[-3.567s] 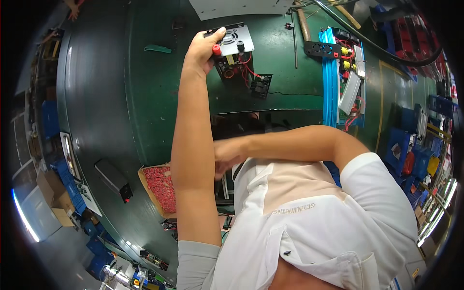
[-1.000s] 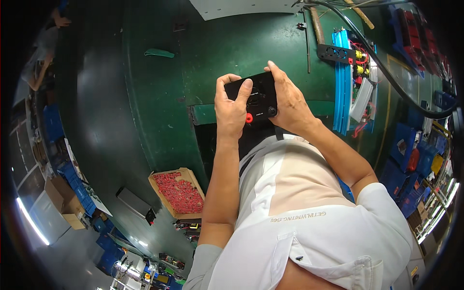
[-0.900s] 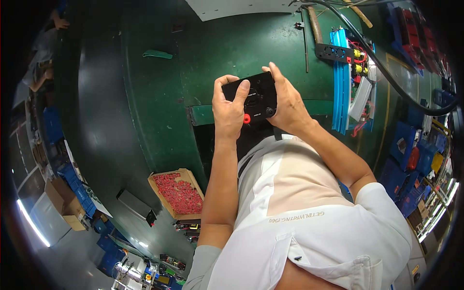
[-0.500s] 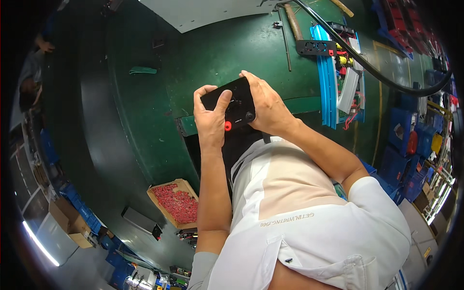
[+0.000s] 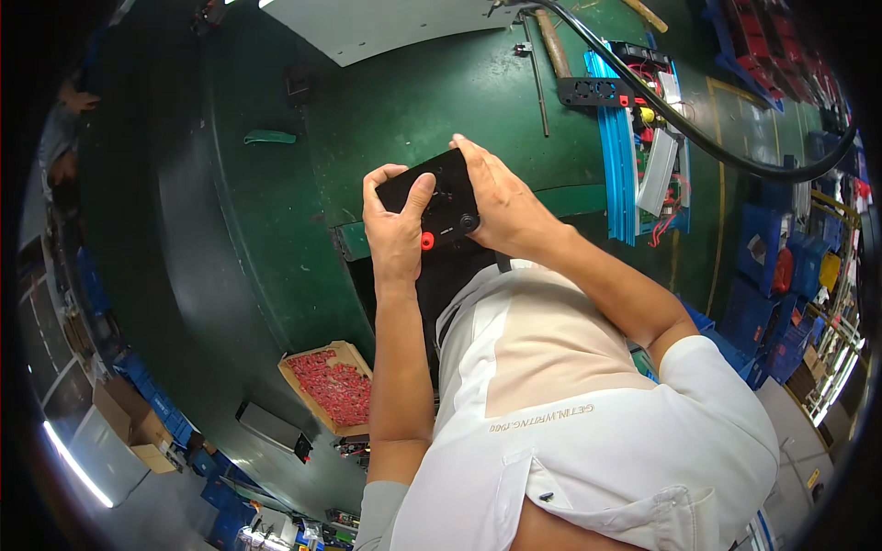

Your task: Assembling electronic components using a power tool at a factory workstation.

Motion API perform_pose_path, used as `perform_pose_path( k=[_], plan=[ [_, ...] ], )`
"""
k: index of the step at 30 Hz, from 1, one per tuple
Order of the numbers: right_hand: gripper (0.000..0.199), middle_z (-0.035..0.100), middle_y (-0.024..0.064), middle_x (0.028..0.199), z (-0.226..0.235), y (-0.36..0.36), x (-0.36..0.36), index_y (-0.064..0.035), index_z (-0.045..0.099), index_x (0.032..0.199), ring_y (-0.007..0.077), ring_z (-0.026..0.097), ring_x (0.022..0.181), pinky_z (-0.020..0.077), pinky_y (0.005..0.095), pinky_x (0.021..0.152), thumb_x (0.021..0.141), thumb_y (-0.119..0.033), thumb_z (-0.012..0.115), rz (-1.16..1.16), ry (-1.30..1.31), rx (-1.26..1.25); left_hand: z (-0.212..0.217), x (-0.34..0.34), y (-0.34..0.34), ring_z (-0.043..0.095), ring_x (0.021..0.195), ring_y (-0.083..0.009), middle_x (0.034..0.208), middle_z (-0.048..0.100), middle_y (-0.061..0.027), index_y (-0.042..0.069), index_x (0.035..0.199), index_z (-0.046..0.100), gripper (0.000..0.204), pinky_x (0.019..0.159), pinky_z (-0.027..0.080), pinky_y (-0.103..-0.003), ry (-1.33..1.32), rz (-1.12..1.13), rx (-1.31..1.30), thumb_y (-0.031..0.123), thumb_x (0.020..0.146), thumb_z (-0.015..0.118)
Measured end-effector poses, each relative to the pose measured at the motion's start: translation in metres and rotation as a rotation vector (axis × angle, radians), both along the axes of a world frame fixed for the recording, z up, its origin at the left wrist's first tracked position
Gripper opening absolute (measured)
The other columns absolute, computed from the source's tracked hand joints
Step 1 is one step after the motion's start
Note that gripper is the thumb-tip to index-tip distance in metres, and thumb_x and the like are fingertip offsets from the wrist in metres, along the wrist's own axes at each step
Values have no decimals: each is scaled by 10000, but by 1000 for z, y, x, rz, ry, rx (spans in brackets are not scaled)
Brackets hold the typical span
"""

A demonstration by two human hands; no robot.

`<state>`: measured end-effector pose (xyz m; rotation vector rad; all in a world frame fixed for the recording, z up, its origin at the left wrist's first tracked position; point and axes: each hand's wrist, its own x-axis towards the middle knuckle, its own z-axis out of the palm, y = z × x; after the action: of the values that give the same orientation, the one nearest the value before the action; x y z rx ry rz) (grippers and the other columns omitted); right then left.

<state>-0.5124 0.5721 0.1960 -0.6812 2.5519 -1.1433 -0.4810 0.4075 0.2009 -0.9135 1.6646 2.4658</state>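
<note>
A black panel [image 5: 448, 188] with a red round terminal and a black one along its lower edge is held up between both hands, tilted, over the near edge of the green bench. My left hand [image 5: 395, 225] grips its left end, thumb lying across the face and fingers curled round the edge. Against the right end, my right hand [image 5: 505, 197] is closed with the fingers behind the panel, where they are mostly hidden.
Right on the green bench [image 5: 413, 101] lie a blue metal housing [image 5: 617, 156] with exposed circuitry and a black fan panel [image 5: 593, 92]. A black cable [image 5: 717, 142] arches over them. Left of my forearm are a cardboard box of small red parts [image 5: 335, 386] and a grey case [image 5: 273, 430].
Both hands and the black panel have shifted very slightly left in the picture, along with the whole scene. The grip looks the same.
</note>
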Motion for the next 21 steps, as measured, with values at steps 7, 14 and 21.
perform_pose_path(
  k=[7,14,21],
  plan=[
    [547,585,150,1354,112,-5,-60,21,514,1401,187,610,1185,552,355,943,903,16,739,-286,264,-835,-12,3,-2,368,577,-24,704,496,67,83,1125,579,409,498,295,-230,-36,-12,-117,266,871,842],
    [876,415,286,1471,130,-23,-179,4,256,1552,399,450,1355,406,457,1088,878,-193,780,-905,642,-738,-7,3,1,397,583,-38,724,524,55,86,1116,589,418,527,349,-220,-34,-15,-171,284,857,851],
    [572,657,109,992,121,44,-264,24,504,1322,200,640,861,519,344,773,867,-192,774,-649,487,-793,-4,0,0,440,607,-42,741,556,40,85,1111,594,431,534,371,-226,-41,-29,-134,297,845,858]
  ],
)
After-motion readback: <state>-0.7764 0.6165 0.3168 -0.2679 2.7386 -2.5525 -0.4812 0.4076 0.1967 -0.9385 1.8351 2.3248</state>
